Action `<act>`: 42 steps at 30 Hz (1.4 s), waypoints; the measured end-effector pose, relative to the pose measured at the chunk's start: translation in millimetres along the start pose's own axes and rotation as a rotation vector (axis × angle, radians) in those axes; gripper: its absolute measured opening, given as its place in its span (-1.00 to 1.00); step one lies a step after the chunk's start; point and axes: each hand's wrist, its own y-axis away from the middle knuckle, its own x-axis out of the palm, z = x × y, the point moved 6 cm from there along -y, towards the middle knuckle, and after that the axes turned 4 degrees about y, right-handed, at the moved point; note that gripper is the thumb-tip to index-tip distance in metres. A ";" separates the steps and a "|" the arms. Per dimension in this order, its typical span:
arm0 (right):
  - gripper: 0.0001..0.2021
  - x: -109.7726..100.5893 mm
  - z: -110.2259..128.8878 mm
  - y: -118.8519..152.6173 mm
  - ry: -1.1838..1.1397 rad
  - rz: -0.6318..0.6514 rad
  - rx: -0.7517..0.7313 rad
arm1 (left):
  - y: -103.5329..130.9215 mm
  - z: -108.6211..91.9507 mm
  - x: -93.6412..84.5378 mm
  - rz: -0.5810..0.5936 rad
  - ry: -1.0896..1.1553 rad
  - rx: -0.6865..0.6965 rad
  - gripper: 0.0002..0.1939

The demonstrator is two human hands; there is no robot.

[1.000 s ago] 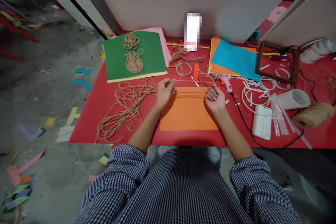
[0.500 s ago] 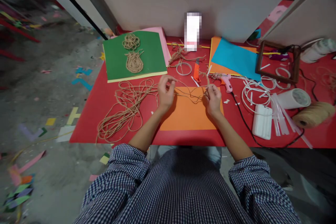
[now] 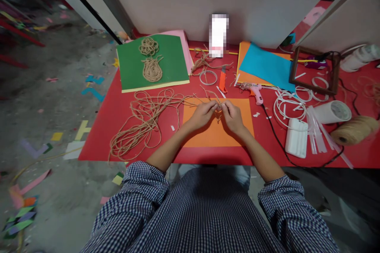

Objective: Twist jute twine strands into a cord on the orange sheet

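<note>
My left hand (image 3: 204, 113) and my right hand (image 3: 232, 115) meet above an orange sheet (image 3: 197, 136), fingers pinched on brown twine (image 3: 218, 107) between them. Short twine ends stick out above and below my fingertips. Left of the sheet, a loose tangle of twine (image 3: 145, 120) spreads over the red table, with a strand running toward my left hand. Two small twine coils (image 3: 152, 69) rest on a green sheet (image 3: 175, 57) at the back left. Just behind my hands are an orange cutter (image 3: 222, 81) and a white ring (image 3: 208, 77).
To the right lie a pink glue gun (image 3: 257, 94), white tubing (image 3: 279, 112), a white power strip (image 3: 297, 137), a white roll (image 3: 334, 111), a twine spool (image 3: 354, 129) and a wooden frame (image 3: 336, 73). A blurred phone-like object (image 3: 218, 35) leans on the wall.
My hands were apart with twine stretched between them. Both have moved inward and now meet over the orange sheet, with the twine gathered at the fingertips.
</note>
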 end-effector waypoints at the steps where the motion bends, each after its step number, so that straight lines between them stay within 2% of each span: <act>1: -0.64 0.2 0.2 -0.6 -0.048 0.011 0.024 | -0.4 1.5 0.7 0.036 0.120 -0.044 -0.60; 4: -0.60 3.8 1.7 -0.9 -0.228 0.080 0.104 | 0.0 5.5 3.0 0.116 0.431 -0.163 -0.52; 6: -0.60 7.0 4.4 -0.1 -0.332 0.132 0.135 | 1.1 6.9 3.2 0.138 0.529 -0.212 -0.49; 10: -0.61 8.7 7.7 0.4 -0.423 0.188 0.157 | 4.4 6.2 0.7 0.152 0.584 -0.266 -0.52; 18: -0.64 5.1 5.6 -2.6 -0.449 0.262 0.153 | 9.8 4.2 2.9 0.333 0.654 -0.327 -0.56; 24: -0.76 10.5 -1.1 0.4 -0.358 0.241 0.181 | 12.2 14.1 7.3 0.279 0.704 -0.360 -0.67; 29: -0.82 15.8 -5.3 4.9 -0.358 0.228 0.294 | 5.9 21.2 2.9 0.260 0.446 -0.320 -0.69; 34: -0.85 16.7 2.8 4.2 -0.307 0.256 0.269 | 1.5 19.2 -2.1 0.192 0.307 -0.285 -0.50; 38: -0.86 17.5 7.1 5.0 -0.324 0.262 0.257 | 5.2 18.8 1.8 0.129 0.471 -0.393 -0.43; 42: -0.80 16.2 7.1 5.8 -0.380 0.256 0.240 | 7.8 17.6 9.4 0.154 0.699 -0.439 -0.45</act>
